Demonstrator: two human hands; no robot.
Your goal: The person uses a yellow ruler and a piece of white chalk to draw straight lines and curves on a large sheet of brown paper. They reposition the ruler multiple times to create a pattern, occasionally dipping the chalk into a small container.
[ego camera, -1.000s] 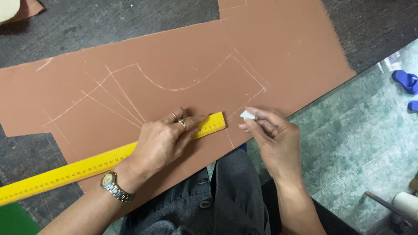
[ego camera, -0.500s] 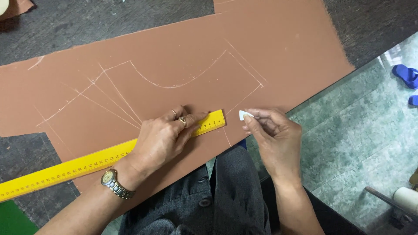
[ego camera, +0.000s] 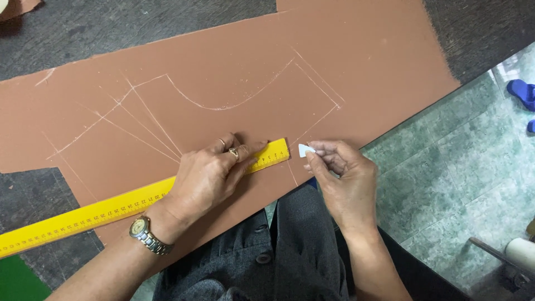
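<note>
A brown fabric piece (ego camera: 234, 72) lies flat on a dark table, marked with white chalk lines and a curve. A long yellow ruler (ego camera: 83, 214) crosses its near edge at a slant. My left hand (ego camera: 209, 175), with rings and a wristwatch, presses flat on the ruler near its right end. My right hand (ego camera: 343, 175) pinches a small white piece of tailor's chalk (ego camera: 305, 149) just past the ruler's right tip, at the fabric's surface.
The dark table (ego camera: 111, 25) extends behind the fabric. On the right a green tiled floor (ego camera: 457, 173) holds blue slippers (ego camera: 521, 89). A green patch (ego camera: 19, 281) shows at the bottom left. A white roll (ego camera: 521, 253) sits at the bottom right.
My right hand with the chalk has shifted slightly left, closer to the ruler's tip. The left hand stays pressed on the ruler.
</note>
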